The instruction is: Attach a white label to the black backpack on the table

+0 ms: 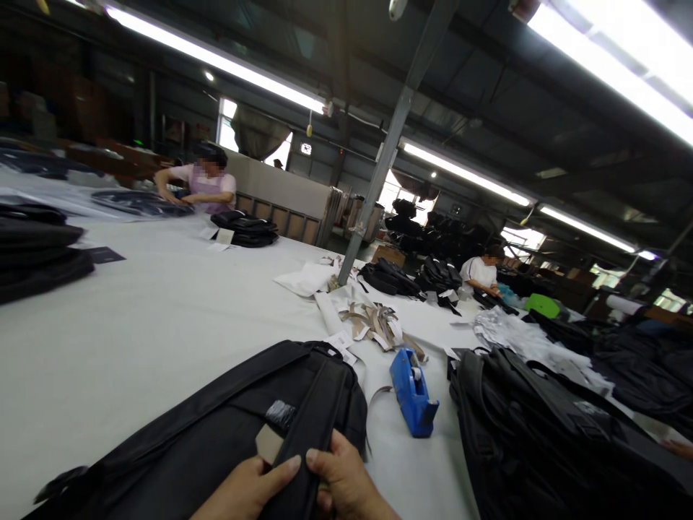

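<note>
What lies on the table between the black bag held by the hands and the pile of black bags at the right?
A blue tape dispenser lies there on the white table, seen in the head view.

So the bag (216,426) lies flat on the table (162,318) right in front, with both hands, left (246,491) and right (346,484), at its near edge on a strap (311,426). Just right of it sits a tape dispenser (414,393), then another bag (541,433) further right. Paper scraps (373,321) lie behind the dispenser. More bags (32,249) are stacked far left.
</note>
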The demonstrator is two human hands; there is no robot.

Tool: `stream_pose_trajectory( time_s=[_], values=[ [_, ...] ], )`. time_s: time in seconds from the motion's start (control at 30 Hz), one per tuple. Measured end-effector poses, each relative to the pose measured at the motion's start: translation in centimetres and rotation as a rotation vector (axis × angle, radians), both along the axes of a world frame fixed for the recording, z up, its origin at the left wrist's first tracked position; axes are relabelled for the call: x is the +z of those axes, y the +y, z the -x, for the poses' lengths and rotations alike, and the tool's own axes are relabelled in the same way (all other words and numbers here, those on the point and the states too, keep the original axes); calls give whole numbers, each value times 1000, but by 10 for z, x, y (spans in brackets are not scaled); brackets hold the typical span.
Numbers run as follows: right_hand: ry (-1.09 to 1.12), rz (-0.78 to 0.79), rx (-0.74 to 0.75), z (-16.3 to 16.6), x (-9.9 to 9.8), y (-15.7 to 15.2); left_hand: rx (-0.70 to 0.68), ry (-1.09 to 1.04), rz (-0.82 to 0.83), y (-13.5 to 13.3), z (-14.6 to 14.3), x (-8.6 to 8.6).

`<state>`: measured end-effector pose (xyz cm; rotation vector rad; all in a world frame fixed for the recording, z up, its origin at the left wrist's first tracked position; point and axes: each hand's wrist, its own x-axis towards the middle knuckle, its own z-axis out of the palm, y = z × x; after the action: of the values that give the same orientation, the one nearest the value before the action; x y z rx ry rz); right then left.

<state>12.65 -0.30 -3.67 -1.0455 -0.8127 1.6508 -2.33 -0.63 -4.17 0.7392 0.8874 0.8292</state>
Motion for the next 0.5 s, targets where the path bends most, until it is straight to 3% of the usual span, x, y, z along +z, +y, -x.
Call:
stream_pose_trajectory(
  time_s=[0.13, 0.3, 0.5],
  values=[
    [-167, 30, 69, -23, 11, -2, 13, 35, -68, 2, 1, 1],
    [-546, 138, 264, -59, 24, -12, 27, 20, 16, -3, 6, -1],
    [-655, 61, 244, -58, 30, -2, 38, 85, 75, -4, 5, 2]
  ],
)
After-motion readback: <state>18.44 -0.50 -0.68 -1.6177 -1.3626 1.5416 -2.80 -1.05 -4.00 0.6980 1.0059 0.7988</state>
